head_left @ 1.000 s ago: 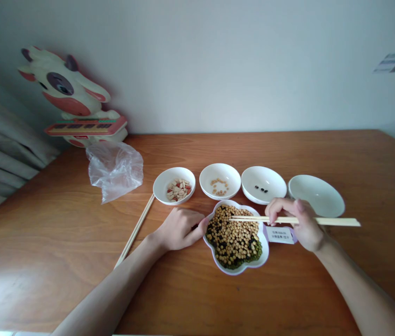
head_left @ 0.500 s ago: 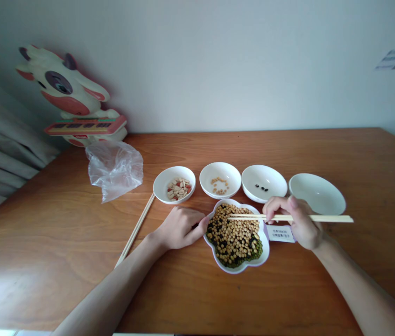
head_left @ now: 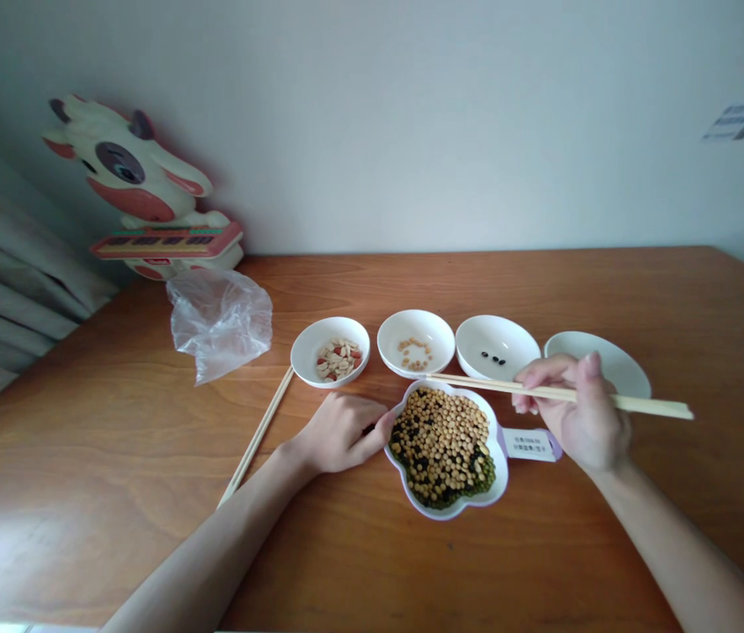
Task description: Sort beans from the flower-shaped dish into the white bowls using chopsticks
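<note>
Clamping the chopsticks [head_left: 477, 383] in the right hand [head_left: 587, 422] fingers above the bean bowl [head_left: 502, 476], the person touches its rim with the left hand [head_left: 339, 431], fingers together.

Pale wooden chopsticks [head_left: 477, 383] near-level above flower-shaped bowl [head_left: 455, 511] of mixed beans [head_left: 441, 440]; tips seemingly empty.

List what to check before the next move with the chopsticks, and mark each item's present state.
1. Right hand grips the chopsticks: ok.
2. Left hand touches the flower-shaped bowl at its rim: ok.
3. Anything pinched between the tips: cannot tell.
4. Tips over the flower-shaped bowl's far edge: ok.
5. Small bowls upright in a row: ok.
6. Far-right bowl fully in view: not ok, the right hand hides part.
</note>
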The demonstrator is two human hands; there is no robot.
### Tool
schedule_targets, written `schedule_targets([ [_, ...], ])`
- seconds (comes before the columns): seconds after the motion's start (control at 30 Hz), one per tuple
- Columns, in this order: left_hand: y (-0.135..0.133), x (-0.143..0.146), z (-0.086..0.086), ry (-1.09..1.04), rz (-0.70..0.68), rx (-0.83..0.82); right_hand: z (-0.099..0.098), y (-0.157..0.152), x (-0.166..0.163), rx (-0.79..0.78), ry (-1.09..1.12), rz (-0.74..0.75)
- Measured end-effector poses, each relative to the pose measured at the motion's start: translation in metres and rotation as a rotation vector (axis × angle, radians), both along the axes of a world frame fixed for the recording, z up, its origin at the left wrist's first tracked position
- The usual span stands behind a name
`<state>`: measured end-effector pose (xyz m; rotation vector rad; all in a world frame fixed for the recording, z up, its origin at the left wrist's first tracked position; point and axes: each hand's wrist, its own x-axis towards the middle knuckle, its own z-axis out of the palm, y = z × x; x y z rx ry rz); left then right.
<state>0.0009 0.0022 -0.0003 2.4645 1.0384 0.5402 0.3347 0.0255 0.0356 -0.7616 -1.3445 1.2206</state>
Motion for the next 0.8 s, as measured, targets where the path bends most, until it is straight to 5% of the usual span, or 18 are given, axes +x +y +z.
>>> schedule_targets([
  [0.37, 0.0, 0.0, -0.001, 0.02, 0.01, -0.04, 0.005, -0.002, 0.002, -0.118, -0.049, 0.233],
  [0.63, 0.0, 0.0, 0.0, 0.007, -0.002, -0.031, 0.006, -0.015, 0.0, 0.061, -0.407, 0.161],
  [0.8, 0.001, 0.0, 0.0, -0.004, -0.008, -0.025, 0.006, -0.021, -0.009, -0.01, -0.477, 0.166],
])
